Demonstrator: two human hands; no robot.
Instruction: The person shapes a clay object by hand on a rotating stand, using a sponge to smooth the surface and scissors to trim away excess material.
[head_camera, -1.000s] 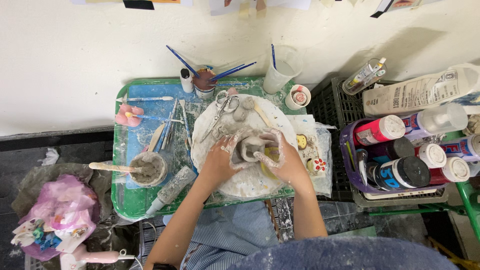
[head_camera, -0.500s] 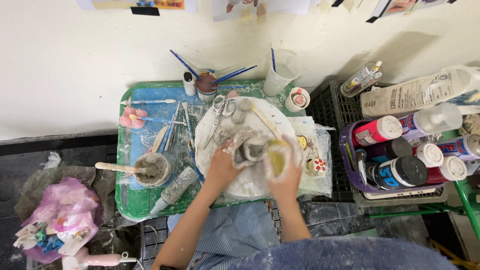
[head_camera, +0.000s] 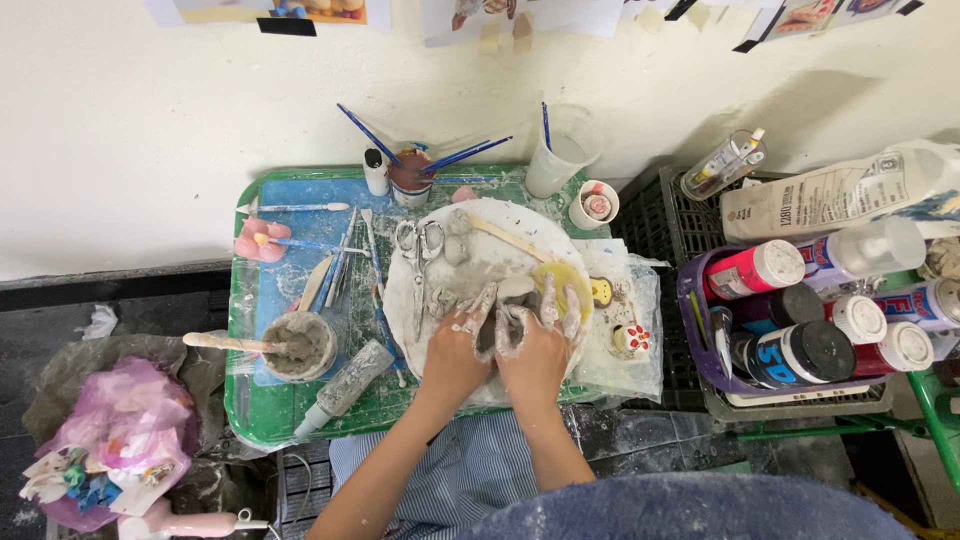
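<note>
Head view: left hand (head_camera: 455, 352) and right hand (head_camera: 535, 345), both smeared grey, fingers curled close around a lump of wet clay (head_camera: 497, 318) between them; the clay sits on a round white board (head_camera: 440, 290) near the middle of a green tray (head_camera: 250, 420); a yellow sponge (head_camera: 560, 285) lies under the right fingertips; scissors (head_camera: 418, 255) lie on the board just left of the hands; a clay-filled cup (head_camera: 298, 346) with a stick stands further left; brushes (head_camera: 450, 160) stand in a pot at the tray's back edge; paint bottles (head_camera: 800, 320) crowd a purple basket to the right.

Risk, as judged: uneven squeezing could tear or collapse the soft clay; a sliding wrist could nudge the scissors or sponge into it.
</note>
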